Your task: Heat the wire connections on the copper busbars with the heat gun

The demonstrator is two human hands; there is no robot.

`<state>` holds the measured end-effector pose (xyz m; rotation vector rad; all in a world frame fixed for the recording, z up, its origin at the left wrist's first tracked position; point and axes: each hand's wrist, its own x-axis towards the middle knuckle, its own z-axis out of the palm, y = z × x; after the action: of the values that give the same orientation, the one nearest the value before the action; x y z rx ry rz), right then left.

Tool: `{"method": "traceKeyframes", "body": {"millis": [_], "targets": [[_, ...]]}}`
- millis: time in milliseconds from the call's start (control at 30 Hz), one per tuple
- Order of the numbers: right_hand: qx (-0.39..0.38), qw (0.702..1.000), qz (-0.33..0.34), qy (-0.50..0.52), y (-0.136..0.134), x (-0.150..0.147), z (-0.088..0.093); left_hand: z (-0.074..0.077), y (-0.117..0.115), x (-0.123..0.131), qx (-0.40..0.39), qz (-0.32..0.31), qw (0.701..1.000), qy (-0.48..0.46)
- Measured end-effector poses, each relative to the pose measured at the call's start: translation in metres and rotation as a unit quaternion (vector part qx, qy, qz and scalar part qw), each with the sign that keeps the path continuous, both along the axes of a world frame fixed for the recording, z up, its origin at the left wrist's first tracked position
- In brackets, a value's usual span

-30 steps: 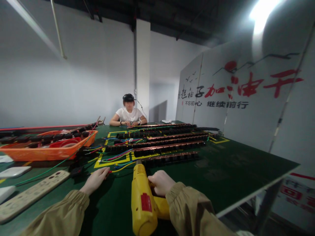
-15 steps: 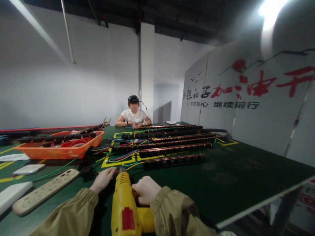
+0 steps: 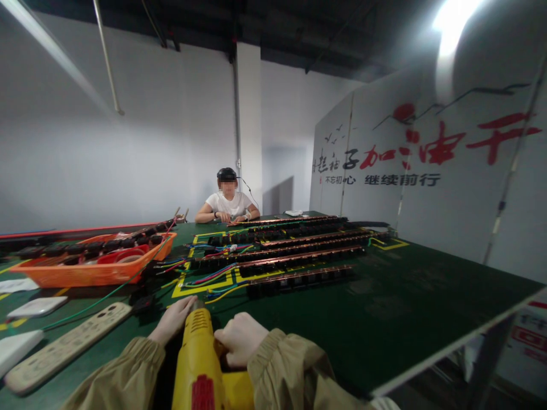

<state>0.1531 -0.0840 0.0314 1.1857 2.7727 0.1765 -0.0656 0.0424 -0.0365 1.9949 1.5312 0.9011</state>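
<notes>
A yellow power screwdriver [image 3: 200,359] with a red label points away from me over the green table [image 3: 384,307]. My right hand [image 3: 240,337] is wrapped round its grip. Just left of the tool's nose, my left hand [image 3: 174,319] rests on the table with its fingers closed on something small I cannot make out, near loose red and yellow wires. Ahead lie several long rows of black sockets with copper strips [image 3: 294,250] and coloured wires at their left ends.
An orange tray [image 3: 89,267] of black parts stands at the left. A beige power-strip cover [image 3: 64,344] and white plates [image 3: 36,306] lie near me on the left. Another person [image 3: 227,199] sits at the far end. White panels stand on the right beyond the table's edge.
The screwdriver and my right hand have shifted left, bringing the tool's nose right beside my left hand. My left hand has stayed near the wires.
</notes>
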Motion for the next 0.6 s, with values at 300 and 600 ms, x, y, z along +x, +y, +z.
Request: {"method": "traceKeyframes", "body": {"millis": [300, 600], "targets": [[0.018, 0.999, -0.006, 0.03, -0.001, 0.008, -0.003, 0.01, -0.011, 0.003, 0.0, -0.028, 1.0, 0.003], [0.037, 0.996, -0.055, 0.055, -0.004, 0.056, -0.003, 0.018, -0.023, 0.011, -0.013, -0.032, 0.999, 0.009]]}}
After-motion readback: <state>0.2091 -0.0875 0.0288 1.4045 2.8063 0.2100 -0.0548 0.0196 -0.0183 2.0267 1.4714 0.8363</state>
